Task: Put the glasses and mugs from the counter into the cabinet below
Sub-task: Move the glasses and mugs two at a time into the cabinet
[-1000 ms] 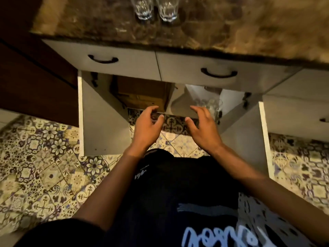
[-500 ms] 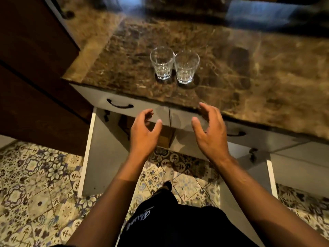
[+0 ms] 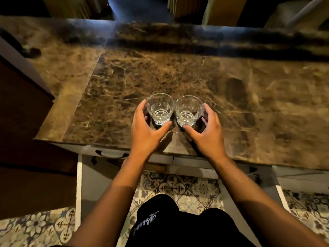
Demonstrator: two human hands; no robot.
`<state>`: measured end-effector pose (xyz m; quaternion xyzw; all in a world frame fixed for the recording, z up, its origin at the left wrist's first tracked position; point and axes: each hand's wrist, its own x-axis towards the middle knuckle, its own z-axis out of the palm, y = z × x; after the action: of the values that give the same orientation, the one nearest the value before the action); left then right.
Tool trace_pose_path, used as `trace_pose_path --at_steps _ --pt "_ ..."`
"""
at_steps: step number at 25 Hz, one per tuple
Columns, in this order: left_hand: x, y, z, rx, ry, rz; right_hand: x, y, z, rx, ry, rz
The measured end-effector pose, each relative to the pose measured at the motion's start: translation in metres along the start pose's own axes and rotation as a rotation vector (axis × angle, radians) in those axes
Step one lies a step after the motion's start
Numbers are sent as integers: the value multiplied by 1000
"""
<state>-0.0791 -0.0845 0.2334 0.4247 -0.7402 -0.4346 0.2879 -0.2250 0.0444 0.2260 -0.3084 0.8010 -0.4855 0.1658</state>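
Two hands have risen from the open cabinet: left hand (image 3: pixel 146 130) cups the left glass (image 3: pixel 160 109), right hand (image 3: pixel 207 131) the right glass (image 3: pixel 188 110). Both glasses stand touching at the bench (image 3: pixel 267 97)'s six o'clock edge, unlifted; cabinet doors (image 3: pixel 92 177) gape below.

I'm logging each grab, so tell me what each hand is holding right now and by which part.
The left hand curls round the side wall of the left glass; the right hand curls round the side wall of the right glass. Both glasses stand on the counter.
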Motion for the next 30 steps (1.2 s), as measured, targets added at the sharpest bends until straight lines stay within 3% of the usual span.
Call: trace_pose_path --at_steps 3,16,30 --pt "14 -4 3 -44 -14 -5 11 -4 6 -53 -15 -6" --pt "13 -4 4 -78 -29 13 4 -10 7 120 19 45" --pt "-116 23 15 -52 30 16 -99 15 -55 112 -4 -31"
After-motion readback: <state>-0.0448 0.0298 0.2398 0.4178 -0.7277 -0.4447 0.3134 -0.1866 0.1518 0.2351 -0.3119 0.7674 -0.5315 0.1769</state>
